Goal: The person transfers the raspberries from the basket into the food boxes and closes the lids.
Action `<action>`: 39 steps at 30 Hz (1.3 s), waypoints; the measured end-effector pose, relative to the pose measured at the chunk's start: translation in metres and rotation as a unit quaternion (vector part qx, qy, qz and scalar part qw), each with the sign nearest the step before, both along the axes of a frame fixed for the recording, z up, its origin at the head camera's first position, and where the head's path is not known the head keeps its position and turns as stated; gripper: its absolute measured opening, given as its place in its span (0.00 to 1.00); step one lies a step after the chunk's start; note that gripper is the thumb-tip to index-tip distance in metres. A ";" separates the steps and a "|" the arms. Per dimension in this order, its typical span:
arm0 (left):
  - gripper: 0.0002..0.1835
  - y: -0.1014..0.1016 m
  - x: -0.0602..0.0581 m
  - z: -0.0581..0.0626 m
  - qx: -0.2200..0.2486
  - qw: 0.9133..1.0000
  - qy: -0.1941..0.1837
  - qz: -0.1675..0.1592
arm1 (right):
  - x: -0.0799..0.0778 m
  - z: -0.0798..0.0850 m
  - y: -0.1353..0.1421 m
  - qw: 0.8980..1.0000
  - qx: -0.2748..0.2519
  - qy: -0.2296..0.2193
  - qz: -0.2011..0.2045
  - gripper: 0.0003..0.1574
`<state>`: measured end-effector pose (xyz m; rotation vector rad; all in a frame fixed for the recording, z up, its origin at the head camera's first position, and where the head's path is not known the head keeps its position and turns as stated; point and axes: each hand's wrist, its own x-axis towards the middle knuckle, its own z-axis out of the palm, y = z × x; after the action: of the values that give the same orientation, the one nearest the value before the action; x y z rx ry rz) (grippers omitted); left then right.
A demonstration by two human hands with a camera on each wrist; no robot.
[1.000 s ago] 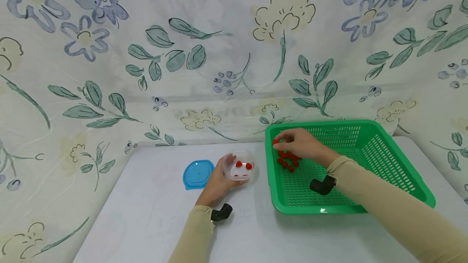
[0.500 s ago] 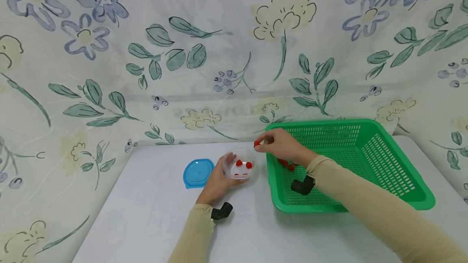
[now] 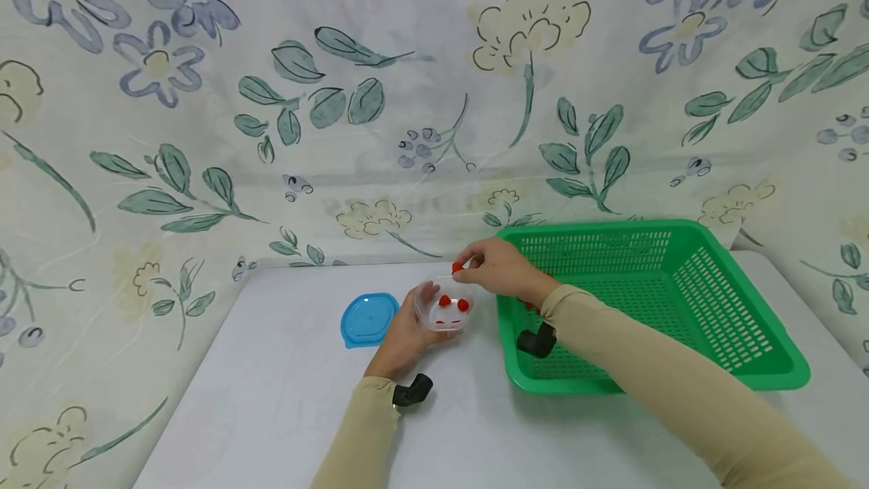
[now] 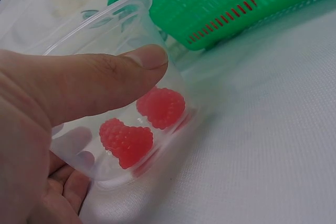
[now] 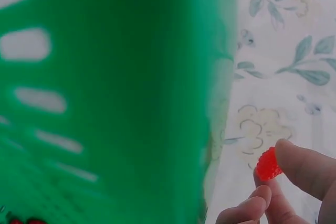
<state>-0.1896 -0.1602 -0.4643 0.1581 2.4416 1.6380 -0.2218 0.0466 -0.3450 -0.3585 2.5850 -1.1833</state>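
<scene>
Raspberry (image 5: pixel 269 164) above white table (image 3: pixel 271 391), floral backdrop (image 3: pixel 421 13)

On the desk (image 3: pixel 271 398), the lid (image 3: pixel 370 319) lies left and the basket (image 3: pixel 665 285) right; between them, in the left hand (image 3: pixel 409 330), is the tub (image 3: pixel 448 314) with two berries (image 3: pixel 463 306) inside. Another berry (image 3: pixel 457 268), in the right hand (image 3: pixel 501 266), is near its far rim. More berries (image 3: pixel 529 306) lie at the basket's left. Cloth (image 3: pixel 421 6) hangs behind.

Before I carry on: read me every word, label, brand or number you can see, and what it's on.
No text can be read.
Flowered cloth: faint letter-like marks low down in the head view, too faint to read.
Blue lid, clear container, green basket: no legible lettering.
</scene>
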 end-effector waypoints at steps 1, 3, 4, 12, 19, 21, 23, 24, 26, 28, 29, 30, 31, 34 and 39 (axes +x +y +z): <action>0.54 0.000 0.000 0.000 -0.001 1.000 -0.001 0.001 | -0.001 -0.001 -0.002 1.000 0.003 0.000 0.001 0.13; 0.54 0.000 0.000 0.000 -0.003 1.000 -0.001 0.000 | -0.001 -0.001 -0.005 1.000 0.015 0.003 0.006 0.13; 0.54 0.000 0.000 0.000 -0.003 1.000 -0.001 0.001 | -0.001 -0.001 -0.007 1.000 0.024 0.004 0.010 0.13; 0.53 -0.002 0.000 -0.001 -0.001 1.000 0.006 -0.006 | 0.001 0.000 -0.011 0.996 0.074 0.030 0.047 0.13; 0.53 -0.003 0.001 -0.001 0.002 1.000 0.015 -0.013 | 0.002 -0.005 -0.011 0.994 0.088 0.039 0.058 0.14; 0.52 -0.003 0.001 -0.001 0.002 1.000 0.017 -0.014 | 0.002 -0.005 -0.011 0.993 0.089 0.040 0.059 0.14; 0.53 -0.003 0.001 -0.001 0.000 1.000 0.016 -0.014 | 0.003 -0.005 -0.011 0.994 0.089 0.038 0.057 0.14; 0.53 -0.003 0.001 -0.001 0.000 1.000 0.014 -0.013 | 0.003 -0.005 -0.011 0.994 0.089 0.037 0.055 0.15; 0.53 -0.003 0.001 -0.001 0.000 1.000 0.012 -0.011 | 0.004 -0.005 -0.010 0.994 0.087 0.036 0.052 0.15; 0.54 -0.003 0.001 -0.001 -0.002 1.000 0.008 -0.009 | 0.004 -0.004 -0.009 0.995 0.082 0.035 0.050 0.16; 0.54 -0.003 0.001 -0.001 -0.003 1.000 0.004 -0.006 | 0.004 -0.004 -0.008 0.995 0.077 0.035 0.050 0.16; 0.54 -0.002 0.001 -0.001 -0.005 1.000 0.003 -0.004 | 0.004 -0.004 -0.007 0.996 0.072 0.036 0.049 0.16; 0.54 -0.002 0.001 -0.001 -0.006 1.000 0.002 -0.004 | 0.004 -0.004 -0.006 0.996 0.064 0.037 0.048 0.15; 0.55 -0.002 0.002 0.000 -0.010 1.000 0.000 -0.003 | 0.005 -0.004 0.001 0.997 0.040 0.043 0.043 0.14; 0.55 -0.002 0.002 -0.001 -0.008 1.000 0.002 -0.002 | 0.005 -0.003 0.014 0.998 0.008 0.048 0.031 0.13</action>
<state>-0.1874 -0.1619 -0.4649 0.1654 2.4552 1.6173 -0.2165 0.0607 -0.3477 -0.4984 2.6417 -1.1507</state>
